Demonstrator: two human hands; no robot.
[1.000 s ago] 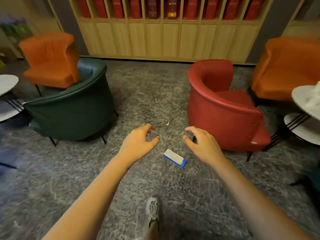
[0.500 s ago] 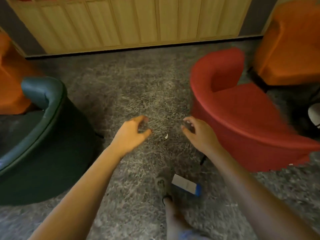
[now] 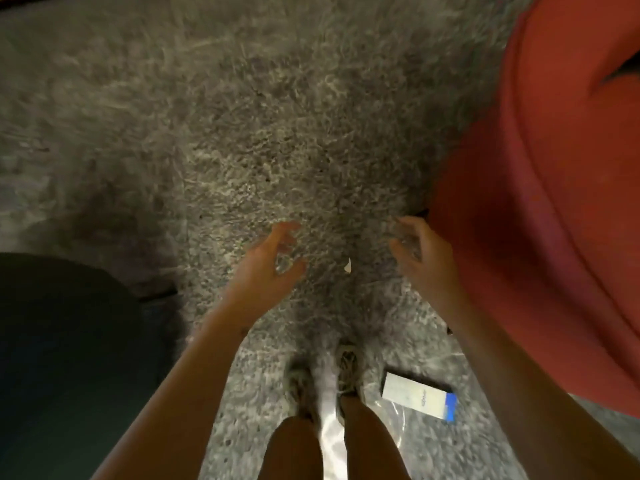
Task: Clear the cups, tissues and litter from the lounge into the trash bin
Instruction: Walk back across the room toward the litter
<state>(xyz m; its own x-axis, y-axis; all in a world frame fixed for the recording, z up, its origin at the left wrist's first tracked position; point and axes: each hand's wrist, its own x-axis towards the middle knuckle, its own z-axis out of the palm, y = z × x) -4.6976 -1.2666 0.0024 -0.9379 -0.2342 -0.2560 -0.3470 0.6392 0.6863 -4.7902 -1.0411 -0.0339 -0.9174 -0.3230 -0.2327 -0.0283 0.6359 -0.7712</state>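
Observation:
A tiny white scrap of litter [image 3: 347, 266] lies on the grey carpet between my two hands. My left hand [image 3: 268, 263] hovers just left of it, fingers curled apart and holding nothing. My right hand [image 3: 420, 252] hovers just right of it, also empty with spread fingers. A white box with a blue end [image 3: 417, 400] lies flat on the carpet by my right foot, behind both hands.
A red armchair [image 3: 540, 216] fills the right side, close to my right arm. A dark green armchair [image 3: 65, 358] sits at the lower left. My two feet in sneakers [image 3: 323, 379] stand at the bottom middle on the carpet [image 3: 263, 133].
The view has tilted down and moved forward. The white scrap now lies between my hands, the blue-ended box has slid back beside my feet, and the cabinet has left the view.

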